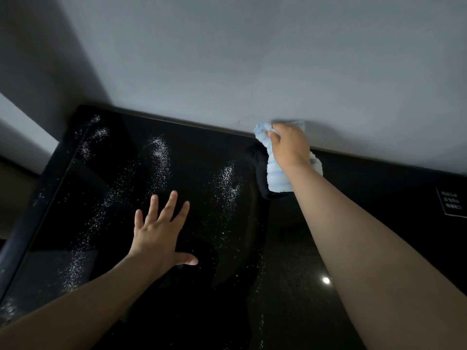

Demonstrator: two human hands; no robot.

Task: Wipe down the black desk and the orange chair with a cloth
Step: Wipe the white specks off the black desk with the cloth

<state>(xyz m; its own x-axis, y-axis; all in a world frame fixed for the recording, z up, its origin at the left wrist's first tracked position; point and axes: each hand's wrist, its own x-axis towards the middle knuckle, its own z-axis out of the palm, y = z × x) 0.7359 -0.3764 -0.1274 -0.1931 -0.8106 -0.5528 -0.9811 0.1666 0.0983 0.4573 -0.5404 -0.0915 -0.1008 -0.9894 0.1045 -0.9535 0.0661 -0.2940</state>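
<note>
- A pale blue striped fluffy cloth (280,178) is gripped in the right hand (290,145), the fingers curled round its bunched top. It is held at the far edge of the glossy black counter (202,147), where the surface meets the grey wall (252,59).
- The cloth's top is pressed against the foot of the wall while its lower part hangs over the counter; the far seam appears to be the strip in hand, though whether a stroke is under way cannot be told.
- The left hand (159,228) is laid on the counter nearer the viewer, fingers spread wide and thumb out, nothing held. It is judged to be planted there as a brace, so that the long reach to the far edge can be made.
- White specks (159,152) are scattered in streaks across the left half of the counter, around and beyond the spread hand. Whether they are powder or droplets cannot be told; that half looks not yet wiped.
- A white-lettered label (452,203) is seen at the right edge, its text too small to be read, and a reflected point of light (326,280) is caught on the near right of the counter.
- The orange chair is not in view, so that part of the task cannot be judged.
</note>
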